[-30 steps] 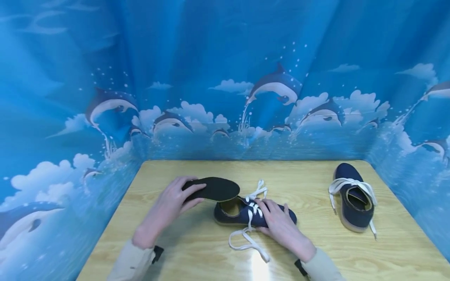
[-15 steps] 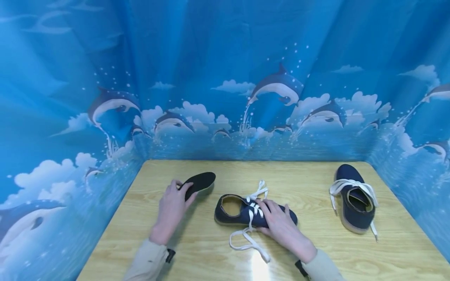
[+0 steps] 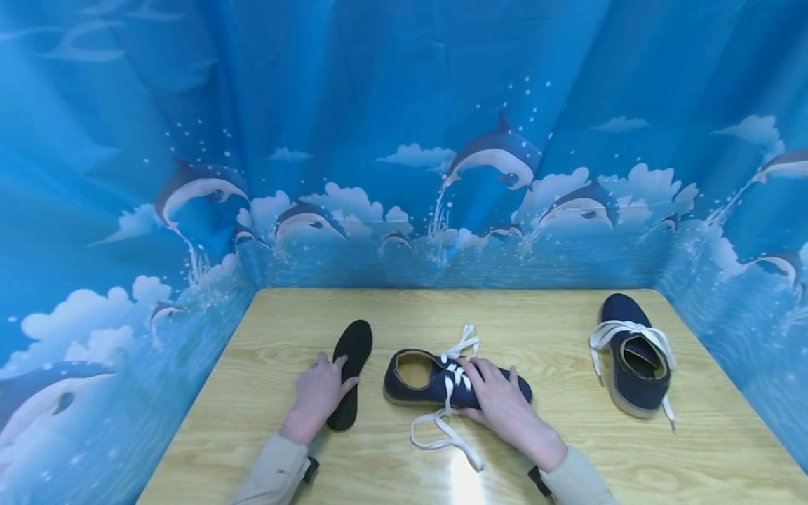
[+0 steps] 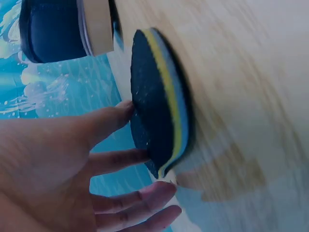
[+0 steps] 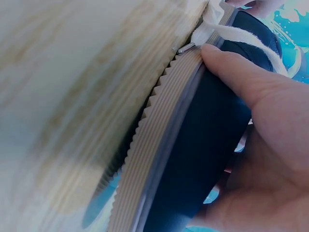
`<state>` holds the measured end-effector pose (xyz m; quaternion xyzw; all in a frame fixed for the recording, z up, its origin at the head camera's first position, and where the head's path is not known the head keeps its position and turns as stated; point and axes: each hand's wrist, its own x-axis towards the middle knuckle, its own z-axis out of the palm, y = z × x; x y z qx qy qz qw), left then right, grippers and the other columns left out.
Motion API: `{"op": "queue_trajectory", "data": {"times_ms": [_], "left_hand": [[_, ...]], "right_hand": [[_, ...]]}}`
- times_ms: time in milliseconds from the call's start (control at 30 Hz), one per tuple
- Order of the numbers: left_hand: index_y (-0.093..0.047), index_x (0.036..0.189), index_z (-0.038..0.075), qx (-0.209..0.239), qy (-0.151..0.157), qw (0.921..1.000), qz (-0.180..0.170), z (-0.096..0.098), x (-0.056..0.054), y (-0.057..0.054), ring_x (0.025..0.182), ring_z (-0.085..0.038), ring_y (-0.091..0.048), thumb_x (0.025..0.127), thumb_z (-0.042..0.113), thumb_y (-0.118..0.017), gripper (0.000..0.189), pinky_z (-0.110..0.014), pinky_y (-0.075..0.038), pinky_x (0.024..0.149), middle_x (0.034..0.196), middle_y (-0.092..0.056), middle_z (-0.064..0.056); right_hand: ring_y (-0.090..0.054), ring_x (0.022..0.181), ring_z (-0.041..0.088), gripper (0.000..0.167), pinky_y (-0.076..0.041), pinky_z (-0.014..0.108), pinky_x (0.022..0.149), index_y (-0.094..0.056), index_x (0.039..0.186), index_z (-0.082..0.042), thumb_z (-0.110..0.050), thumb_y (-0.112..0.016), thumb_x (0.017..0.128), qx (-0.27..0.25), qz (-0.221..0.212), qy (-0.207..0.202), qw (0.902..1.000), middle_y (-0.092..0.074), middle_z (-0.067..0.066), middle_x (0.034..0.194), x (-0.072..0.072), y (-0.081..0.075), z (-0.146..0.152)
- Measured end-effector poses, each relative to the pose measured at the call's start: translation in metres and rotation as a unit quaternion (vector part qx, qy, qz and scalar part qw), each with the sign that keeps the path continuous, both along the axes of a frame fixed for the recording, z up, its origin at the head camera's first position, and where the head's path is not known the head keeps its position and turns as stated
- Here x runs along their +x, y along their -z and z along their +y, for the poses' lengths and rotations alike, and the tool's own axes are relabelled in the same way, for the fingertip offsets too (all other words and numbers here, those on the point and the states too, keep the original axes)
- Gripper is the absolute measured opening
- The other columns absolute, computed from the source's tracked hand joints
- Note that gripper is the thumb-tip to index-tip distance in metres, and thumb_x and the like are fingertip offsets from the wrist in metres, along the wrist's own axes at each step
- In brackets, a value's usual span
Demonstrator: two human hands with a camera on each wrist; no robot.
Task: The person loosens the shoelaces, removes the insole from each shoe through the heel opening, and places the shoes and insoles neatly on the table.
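Observation:
A black insole (image 3: 352,356) lies lengthwise on the table, left of the middle. My left hand (image 3: 318,389) is at its left edge, thumb and index fingertip touching its dark top. In the left wrist view the insole (image 4: 157,96) shows a yellow and blue layered edge, and the other fingers of the left hand (image 4: 111,164) extend past it. My right hand (image 3: 501,407) holds a navy canvas sneaker (image 3: 404,389) across its front part, toe to the right. From the right wrist the sneaker's ribbed sole (image 5: 159,116) is seen, the thumb (image 5: 227,63) pressed on its side.
White laces (image 3: 442,438) trail from the held sneaker toward the near side, with a loop at the far side. A second navy sneaker (image 3: 640,379), its laces tied, stands at the right of the wooden table (image 3: 543,477). A dolphin-print curtain (image 3: 379,140) surrounds the back and sides.
My left hand has carried the insole leftward, away from the sneaker's opening, and laid it down on the table, turning it lengthwise. The right hand and sneaker have stayed in place.

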<state>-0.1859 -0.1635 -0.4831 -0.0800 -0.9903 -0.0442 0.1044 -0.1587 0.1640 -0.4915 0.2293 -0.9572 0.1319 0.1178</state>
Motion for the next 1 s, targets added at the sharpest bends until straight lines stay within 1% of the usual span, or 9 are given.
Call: {"op": "queue_trajectory", "data": {"times_ms": [67,133,267,367,500,633,800,900,1000], "left_hand": [[-0.069,0.126,0.004,0.006,0.01,0.9999,-0.003,-0.003,0.003,0.0,0.08,-0.035,-0.064,0.089,0.04,-0.076,0.052,-0.044,-0.055,0.058,0.102,-0.06,-0.025],[-0.066,0.13,0.003,0.017,0.03,0.9993,-0.014,-0.006,0.007,-0.001,0.096,-0.04,-0.063,0.09,0.038,-0.076,0.055,-0.049,-0.057,0.071,0.114,-0.061,-0.027],[-0.059,0.138,0.004,0.037,0.084,0.994,-0.059,-0.012,0.016,-0.004,0.123,-0.046,-0.056,0.092,0.038,-0.074,0.06,-0.059,-0.049,0.097,0.139,-0.055,-0.028],[-0.057,0.141,0.004,0.048,0.11,0.9876,-0.101,-0.016,0.021,-0.005,0.13,-0.046,-0.051,0.092,0.036,-0.074,0.062,-0.064,-0.044,0.101,0.146,-0.05,-0.027],[-0.054,0.144,0.003,0.051,0.105,0.9842,-0.133,-0.019,0.023,-0.005,0.133,-0.046,-0.049,0.093,0.033,-0.073,0.061,-0.071,-0.041,0.101,0.15,-0.046,-0.027],[-0.052,0.145,0.002,0.054,0.096,0.9826,-0.15,-0.023,0.015,-0.009,0.133,-0.047,-0.048,0.095,0.029,-0.071,0.059,-0.074,-0.039,0.099,0.151,-0.043,-0.028],[-0.048,0.147,0.0,0.079,0.085,0.9725,-0.201,-0.037,-0.003,-0.014,0.133,-0.051,-0.047,0.096,0.021,-0.07,0.059,-0.078,-0.036,0.099,0.155,-0.037,-0.03],[-0.046,0.148,-0.001,0.086,0.085,0.9682,-0.219,-0.045,-0.013,-0.016,0.132,-0.052,-0.046,0.096,0.017,-0.07,0.059,-0.076,-0.038,0.098,0.156,-0.034,-0.03],[-0.046,0.147,-0.001,0.094,0.088,0.9657,-0.226,-0.049,-0.018,-0.017,0.133,-0.052,-0.045,0.095,0.014,-0.069,0.059,-0.072,-0.042,0.096,0.157,-0.033,-0.03]], "right_hand": [[-0.058,0.122,0.039,0.086,-0.04,0.08,0.091,-0.047,0.148,-0.012,-0.04,-0.087,0.077,0.0,-0.001,-0.001,1.0,-0.058,0.02,0.132,0.0,0.0,0.0],[-0.058,0.122,0.039,0.085,-0.04,0.08,0.09,-0.047,0.148,-0.012,-0.04,-0.087,0.077,-0.001,-0.004,-0.003,1.0,-0.058,0.02,0.132,0.0,0.0,-0.001],[-0.058,0.123,0.039,0.086,-0.04,0.08,0.091,-0.046,0.148,-0.013,-0.041,-0.087,0.077,0.0,-0.008,-0.003,1.0,-0.057,0.02,0.133,0.001,0.0,-0.001],[-0.058,0.123,0.04,0.086,-0.04,0.08,0.091,-0.047,0.148,-0.012,-0.041,-0.087,0.077,0.0,-0.004,0.0,1.0,-0.058,0.021,0.133,0.001,0.0,0.0],[-0.058,0.122,0.039,0.086,-0.04,0.08,0.091,-0.047,0.147,-0.012,-0.041,-0.087,0.077,-0.001,0.001,-0.001,1.0,-0.058,0.021,0.132,0.0,0.001,0.0],[-0.058,0.122,0.039,0.085,-0.04,0.08,0.091,-0.047,0.147,-0.012,-0.041,-0.087,0.077,0.002,0.003,-0.003,1.0,-0.058,0.02,0.132,-0.001,0.0,0.0],[-0.058,0.123,0.038,0.084,-0.039,0.08,0.092,-0.047,0.147,-0.013,-0.041,-0.086,0.078,0.002,-0.005,0.0,1.0,-0.058,0.019,0.133,-0.001,0.0,-0.001],[-0.058,0.123,0.038,0.085,-0.039,0.08,0.092,-0.047,0.148,-0.013,-0.041,-0.086,0.078,0.0,-0.008,0.001,1.0,-0.058,0.019,0.133,0.0,0.0,-0.001],[-0.057,0.123,0.038,0.085,-0.038,0.081,0.092,-0.047,0.148,-0.013,-0.041,-0.086,0.078,0.0,-0.009,0.002,1.0,-0.058,0.019,0.133,0.0,0.0,-0.001]]}}
